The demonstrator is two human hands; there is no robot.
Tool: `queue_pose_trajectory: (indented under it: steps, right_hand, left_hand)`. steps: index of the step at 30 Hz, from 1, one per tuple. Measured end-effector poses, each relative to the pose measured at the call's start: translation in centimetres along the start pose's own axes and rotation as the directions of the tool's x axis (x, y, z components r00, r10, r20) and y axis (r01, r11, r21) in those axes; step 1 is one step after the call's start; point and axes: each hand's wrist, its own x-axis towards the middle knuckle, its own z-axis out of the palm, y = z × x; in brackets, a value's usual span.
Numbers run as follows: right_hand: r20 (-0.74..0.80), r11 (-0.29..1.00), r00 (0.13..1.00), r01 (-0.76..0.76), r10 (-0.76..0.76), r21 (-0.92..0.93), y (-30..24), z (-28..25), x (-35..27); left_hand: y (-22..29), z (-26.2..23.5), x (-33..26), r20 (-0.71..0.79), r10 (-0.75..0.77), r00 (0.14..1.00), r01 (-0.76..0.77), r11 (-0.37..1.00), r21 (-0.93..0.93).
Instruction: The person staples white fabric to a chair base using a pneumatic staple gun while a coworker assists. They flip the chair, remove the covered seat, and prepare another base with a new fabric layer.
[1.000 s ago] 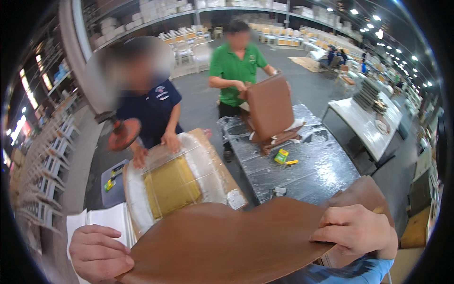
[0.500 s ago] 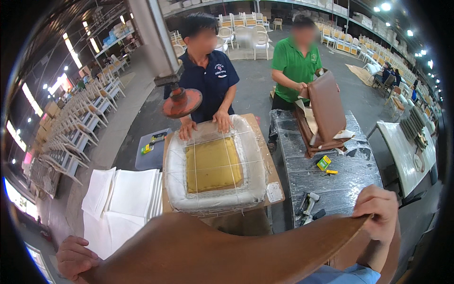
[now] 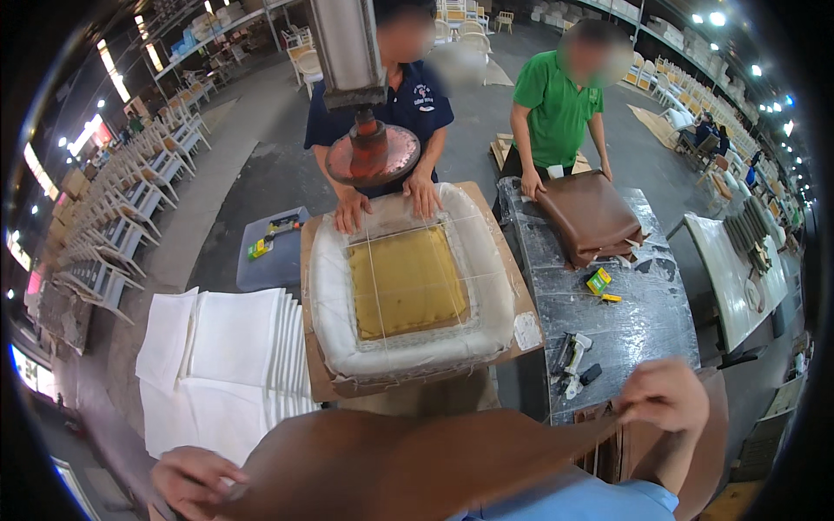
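I hold a wide brown leather sheet [image 3: 408, 464] stretched low across the front of the view. My left hand [image 3: 193, 479] grips its left edge and my right hand [image 3: 665, 395] pinches its right corner. Beyond it lies a white padded seat cushion with a yellow foam centre [image 3: 407, 282], wrapped in clear film on a brown board [image 3: 499, 243]. A person in a dark blue shirt presses both hands [image 3: 387, 204] on the cushion's far edge, under a round press head [image 3: 373, 154].
White fabric sheets [image 3: 221, 347] are stacked at left. A grey table [image 3: 634, 321] at right carries a brown seat cover [image 3: 591, 217], a yellow-green box [image 3: 598, 280] and a staple tool [image 3: 573, 352]. A person in green [image 3: 560, 95] stands behind it. Rows of chairs line the left.
The view has tilted down and nearer to the cushion. The person in green has laid the brown seat cover flat on the table. My hands still hold the sheet, now lower in the picture.
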Motion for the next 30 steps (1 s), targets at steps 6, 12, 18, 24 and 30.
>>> queue_pose_trajectory:
  steps: [6,12,18,24,30]
  right_hand:
    - [0.193,0.964,0.977,-0.034,0.087,-0.263,15.9,12.5,13.0]
    - [0.415,0.814,0.900,0.141,0.131,-0.563,21.1,20.2,18.6]
    - [0.402,0.787,0.913,0.196,0.071,-0.585,21.4,23.0,17.7]
    - [0.378,0.794,0.924,0.192,0.051,-0.576,19.9,25.3,17.4]
    - [0.341,0.824,0.938,0.149,0.056,-0.547,18.8,26.6,16.8]
  left_hand:
    - [-11.6,9.6,1.8,-0.221,-0.692,0.687,0.522,0.682,-0.513]
    - [-16.1,11.2,0.1,-0.009,-0.801,0.599,0.631,0.480,-0.609]
    - [-14.3,11.1,-3.3,-0.065,-0.891,0.449,0.710,0.401,-0.579]
    - [-12.0,10.8,-4.9,-0.148,-0.890,0.431,0.694,0.432,-0.576]
    - [-9.9,10.6,-5.3,-0.221,-0.857,0.466,0.646,0.500,-0.577]
